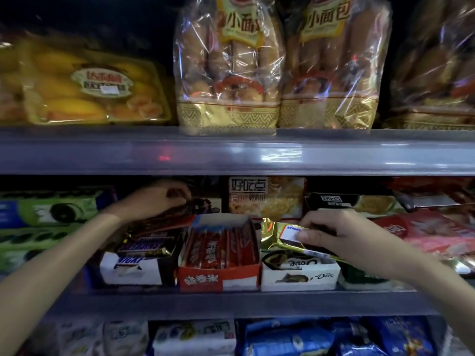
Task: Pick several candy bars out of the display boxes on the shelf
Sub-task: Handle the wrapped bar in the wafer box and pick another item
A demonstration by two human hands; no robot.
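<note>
Three open display boxes stand side by side on the middle shelf: a white Snickers box (133, 269) at left, a red box (218, 277) of red-wrapped bars in the centre, and a white Dove box (299, 274) at right. My left hand (151, 199) reaches in above the Snickers box and is closed on several dark brown candy bars (169, 219). More Snickers bars (144, 246) lie heaped in that box. Over the Dove box, my right hand (331, 233) pinches a gold-wrapped chocolate bar (280, 236) bearing a white label.
The shelf above (231, 150) overhangs the boxes and carries bagged bread (228, 65) and a yellow cake pack (92, 83). Biscuit packs (264, 196) stand behind the boxes, green cookie packs (48, 214) at left, red packs (426, 232) at right. Blue and white packs fill the bottom shelf (295, 337).
</note>
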